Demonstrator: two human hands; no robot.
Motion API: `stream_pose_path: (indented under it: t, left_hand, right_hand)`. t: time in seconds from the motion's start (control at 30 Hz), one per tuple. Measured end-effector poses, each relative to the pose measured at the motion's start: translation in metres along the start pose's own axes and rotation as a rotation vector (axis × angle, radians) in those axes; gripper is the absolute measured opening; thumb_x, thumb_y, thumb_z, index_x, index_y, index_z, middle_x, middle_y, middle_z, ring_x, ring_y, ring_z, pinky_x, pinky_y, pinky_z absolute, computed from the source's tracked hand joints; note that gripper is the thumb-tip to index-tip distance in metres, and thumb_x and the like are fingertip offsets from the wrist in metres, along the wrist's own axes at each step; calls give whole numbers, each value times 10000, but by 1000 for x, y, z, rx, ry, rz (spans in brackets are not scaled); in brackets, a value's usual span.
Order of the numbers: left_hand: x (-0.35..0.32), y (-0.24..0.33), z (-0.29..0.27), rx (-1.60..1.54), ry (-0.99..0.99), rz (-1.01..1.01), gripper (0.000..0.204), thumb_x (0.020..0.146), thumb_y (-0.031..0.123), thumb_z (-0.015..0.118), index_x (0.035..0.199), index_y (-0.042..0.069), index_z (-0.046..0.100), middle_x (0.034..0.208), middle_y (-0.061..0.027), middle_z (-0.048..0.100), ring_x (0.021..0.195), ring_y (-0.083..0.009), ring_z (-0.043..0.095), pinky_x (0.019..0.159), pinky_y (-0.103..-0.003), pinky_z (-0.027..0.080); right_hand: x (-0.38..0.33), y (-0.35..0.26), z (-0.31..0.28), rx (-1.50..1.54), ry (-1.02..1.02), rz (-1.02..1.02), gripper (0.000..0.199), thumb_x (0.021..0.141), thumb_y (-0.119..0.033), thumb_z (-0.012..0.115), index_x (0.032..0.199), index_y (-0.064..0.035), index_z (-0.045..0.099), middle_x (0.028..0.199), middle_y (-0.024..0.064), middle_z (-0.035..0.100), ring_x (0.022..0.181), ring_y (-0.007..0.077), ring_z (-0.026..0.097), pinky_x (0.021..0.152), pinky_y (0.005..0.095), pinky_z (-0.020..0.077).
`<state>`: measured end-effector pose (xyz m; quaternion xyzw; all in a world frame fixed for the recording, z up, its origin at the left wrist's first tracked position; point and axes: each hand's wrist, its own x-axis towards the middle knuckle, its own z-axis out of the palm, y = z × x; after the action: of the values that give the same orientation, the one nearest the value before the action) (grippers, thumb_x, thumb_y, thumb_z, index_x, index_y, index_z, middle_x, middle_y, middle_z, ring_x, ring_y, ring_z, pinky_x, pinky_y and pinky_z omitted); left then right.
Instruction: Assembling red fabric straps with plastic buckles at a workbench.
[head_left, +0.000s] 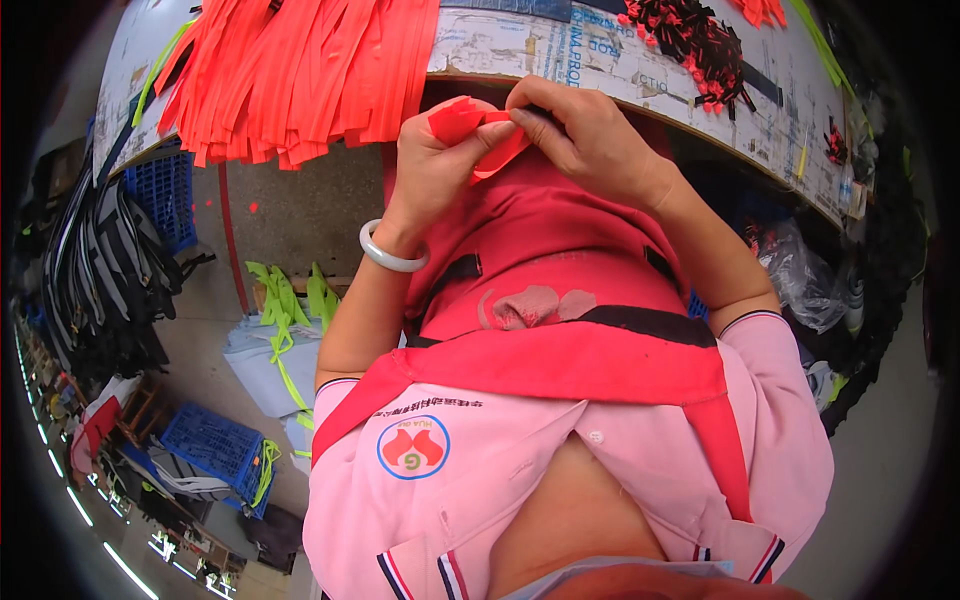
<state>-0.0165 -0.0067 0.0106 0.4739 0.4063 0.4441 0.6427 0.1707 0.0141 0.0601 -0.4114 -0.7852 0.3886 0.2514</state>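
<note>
My left hand point(437, 165), with a pale bangle point(393, 250) at the wrist, is closed round a folded red-orange fabric strip point(457, 120). My right hand point(595, 138) pinches the other part of the strip between thumb and fingers. A small dark piece point(543, 116) shows at those fingertips; its kind is too small to make out. Between the two hands the strip bends in a loop just off the table's front edge, above my red apron point(540, 235). A thick bundle of similar red-orange strips point(300, 75) hangs over the table edge, left of my hands.
On the worn table point(490, 45), a pile of small black-and-red pieces point(695, 45) lies to the right. Black and grey straps point(110, 270) hang at the left. Blue crates point(212, 440) and yellow-green strips point(280, 300) are lower left. A clear plastic bag point(800, 275) sits at the right.
</note>
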Motion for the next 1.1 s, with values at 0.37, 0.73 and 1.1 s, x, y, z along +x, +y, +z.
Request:
stream_pose_path:
  t: [0.37, 0.73, 1.1]
  left_hand:
    - [-5, -22, 15, 755, -2, 576, 103, 813, 66, 662, 904, 42, 621, 730, -121, 538, 639, -263, 544, 611, -302, 452]
    - [-6, -28, 15, 153, -117, -120, 115, 876, 87, 655, 952, 1, 650, 785, 12, 636, 695, -49, 537, 623, -224, 450]
    - [-6, -38, 14, 125, -147, -182, 173, 851, 94, 705, 996, 4, 681, 797, 29, 633, 718, -36, 548, 635, -207, 458]
  right_hand:
    - [-17, 58, 40, 303, -66, 385, 212, 850, -200, 542, 881, 1, 603, 611, 55, 510, 544, 94, 461, 502, 278, 381]
    - [-9, 54, 29, 1205, 140, 611, 174, 978, -221, 527, 968, -49, 545, 644, -43, 421, 465, 26, 340, 431, 182, 263]
    - [2, 59, 8, 1458, 418, 404, 159, 967, -181, 545, 982, -23, 550, 666, -37, 408, 439, 22, 321, 413, 179, 240]
